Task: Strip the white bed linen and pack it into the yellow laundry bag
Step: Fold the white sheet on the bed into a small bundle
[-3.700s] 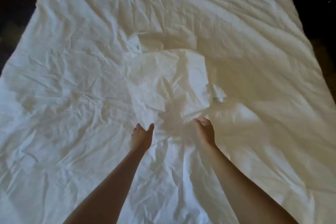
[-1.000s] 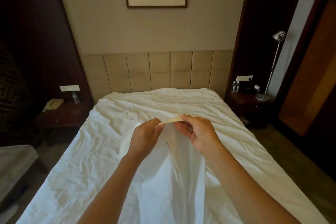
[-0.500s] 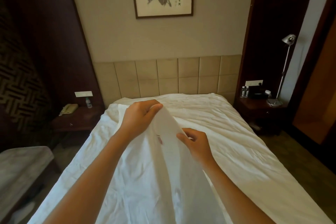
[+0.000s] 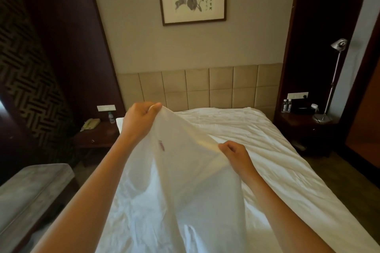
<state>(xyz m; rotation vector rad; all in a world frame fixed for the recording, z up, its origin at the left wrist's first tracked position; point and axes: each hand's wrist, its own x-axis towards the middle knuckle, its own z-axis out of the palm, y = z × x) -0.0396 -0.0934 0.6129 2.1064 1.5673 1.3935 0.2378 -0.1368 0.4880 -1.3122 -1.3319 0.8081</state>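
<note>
A loose piece of white linen [image 4: 181, 170] with a small red label hangs lifted over the bed. My left hand [image 4: 139, 121] grips its top edge and holds it high. Lower and to the right, my right hand [image 4: 234, 154] pinches the same edge. Under it a wrinkled white sheet [image 4: 257, 144] covers the mattress up to the tan headboard [image 4: 197, 86]. No yellow laundry bag is in view.
A dark nightstand [image 4: 96, 135] with a telephone and a small bottle stands left of the bed. Another nightstand [image 4: 308, 125] on the right carries bottles and a silver lamp [image 4: 333, 80]. A grey bench [image 4: 30, 195] sits at the lower left. A framed picture hangs above the headboard.
Both hands took hold of the linen on the bed and raised it. Over the last second my left hand rose with the edge while my right hand slid down and right along it.
</note>
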